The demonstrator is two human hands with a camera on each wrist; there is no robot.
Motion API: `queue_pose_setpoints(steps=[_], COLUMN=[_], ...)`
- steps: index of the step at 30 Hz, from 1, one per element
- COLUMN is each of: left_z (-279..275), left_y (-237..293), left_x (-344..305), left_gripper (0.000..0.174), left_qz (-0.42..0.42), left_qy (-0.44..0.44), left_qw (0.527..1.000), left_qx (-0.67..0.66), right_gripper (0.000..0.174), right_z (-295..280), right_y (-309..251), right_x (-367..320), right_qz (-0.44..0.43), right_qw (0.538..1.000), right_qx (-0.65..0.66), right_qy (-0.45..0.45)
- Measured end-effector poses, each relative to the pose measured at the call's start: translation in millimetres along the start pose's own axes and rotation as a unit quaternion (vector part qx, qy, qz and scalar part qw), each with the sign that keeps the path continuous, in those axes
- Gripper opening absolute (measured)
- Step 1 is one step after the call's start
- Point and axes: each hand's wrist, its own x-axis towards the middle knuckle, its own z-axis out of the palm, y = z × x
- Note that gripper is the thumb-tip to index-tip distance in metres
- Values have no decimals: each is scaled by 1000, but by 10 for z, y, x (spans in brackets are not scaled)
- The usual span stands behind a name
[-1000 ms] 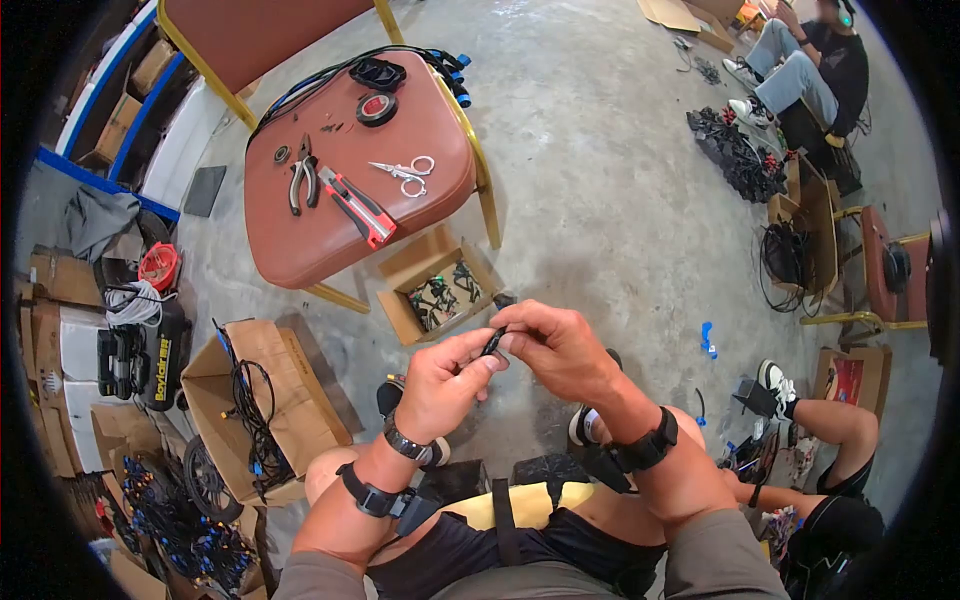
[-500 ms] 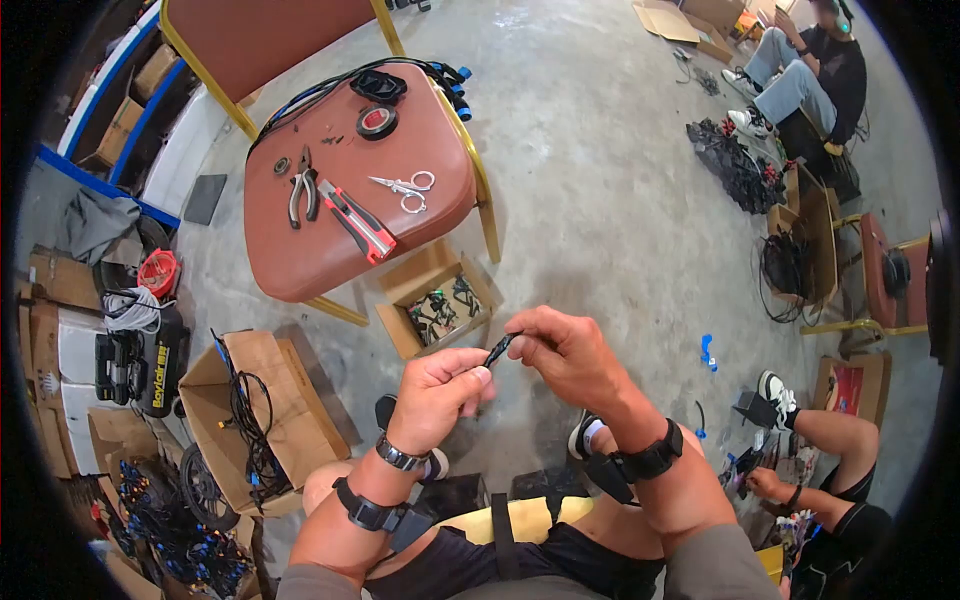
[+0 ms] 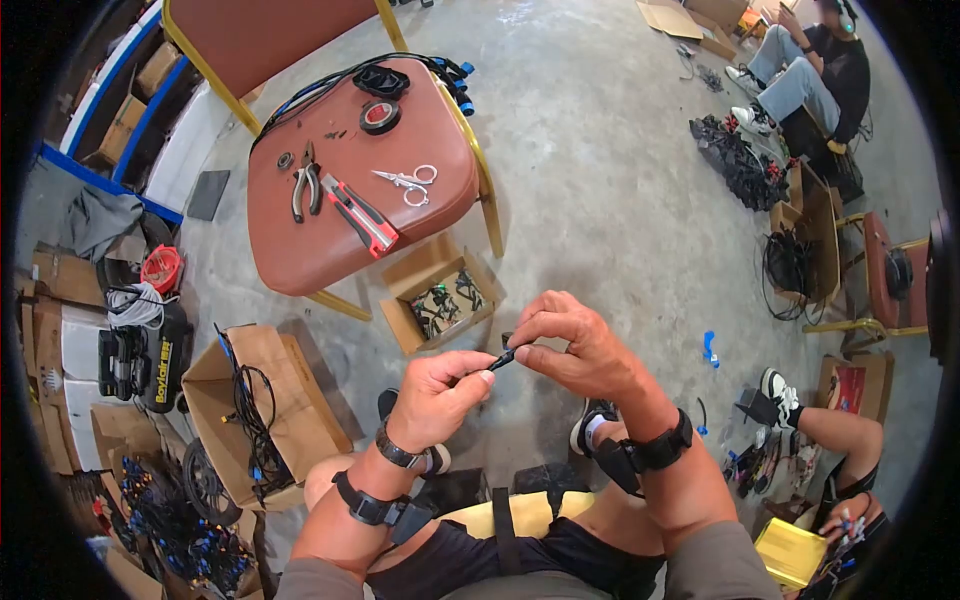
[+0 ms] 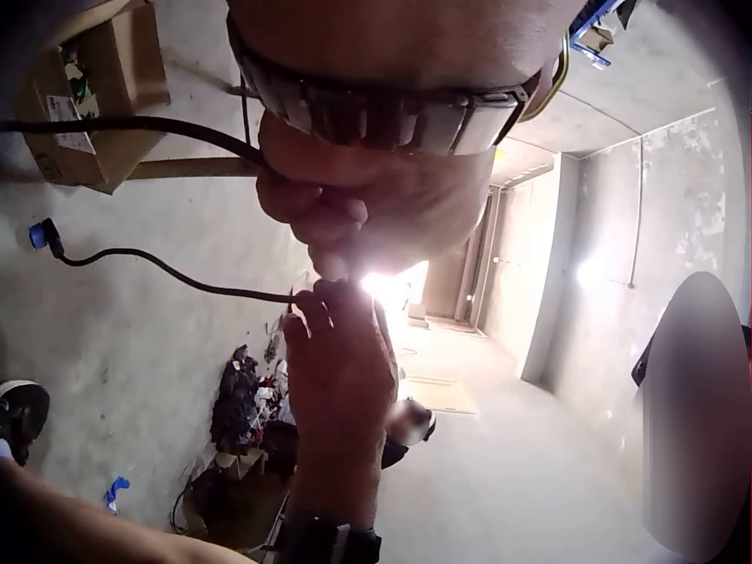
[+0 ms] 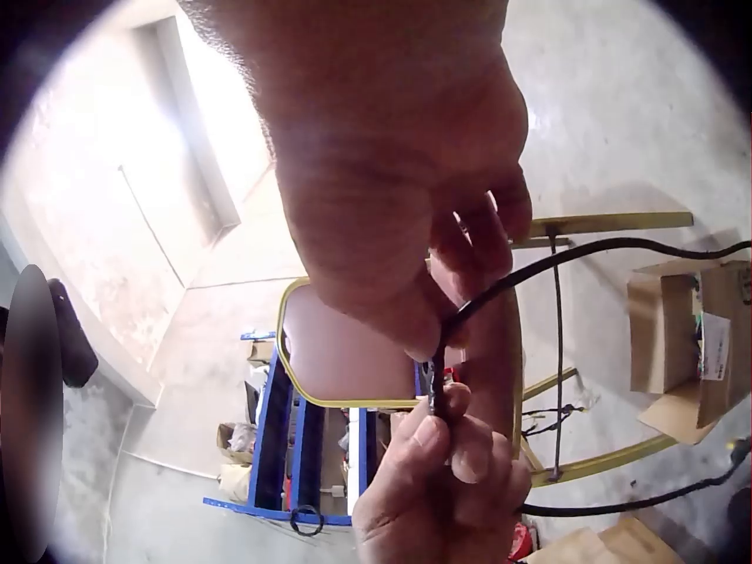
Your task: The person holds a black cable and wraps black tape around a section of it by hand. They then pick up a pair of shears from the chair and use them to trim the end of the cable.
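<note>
Both hands pinch a thin black cable in front of the lap. My left hand grips it between thumb and forefinger, and my right hand pinches it a short way off. In the right wrist view the short stretch between the fingertips looks glossy, and one length of cable curves off to the right. A blue connector ends a hanging length in the left wrist view. The fingers hide part of the cable.
A chair ahead bears pliers, a red utility knife, scissors and a tape roll. Below it stands a small carton of parts. Left is a box with cables. Another person sits at lower right.
My hands were close together, then drew slightly apart along the cable, baring a short stretch. The right hand's fingers shifted on it. The person at lower right moved their arm; a yellow item shows there.
</note>
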Motion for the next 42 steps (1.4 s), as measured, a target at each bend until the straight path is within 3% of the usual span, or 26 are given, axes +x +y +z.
queue_pose_setpoints(steps=[2,12,20,26,38,42], left_z=[-13,-84,-56,-66,-125,-164], left_y=[40,121,166,212,211,220], left_x=[-3,14,53,63,41,40], left_gripper=[17,14,14,18,14,13], left_qz=[2,92,260,315,351,350], left_qy=[-14,-66,-96,-116,-117,-119], left_qw=[999,977,908,884,875,871], left_qx=[42,180,314,326,313,323], right_gripper=[11,11,13,11,13,15], right_z=[9,7,53,74,213,248], right_y=[-22,-87,-44,-1,48,59], right_x=[-13,0,-24,2,-63,-90], right_qz=[40,110,202,271,280,251], right_qw=[996,984,956,912,868,885], right_qx=[78,97,119,230,338,323], right_qy=[-26,-105,-177,-203,-232,-224])
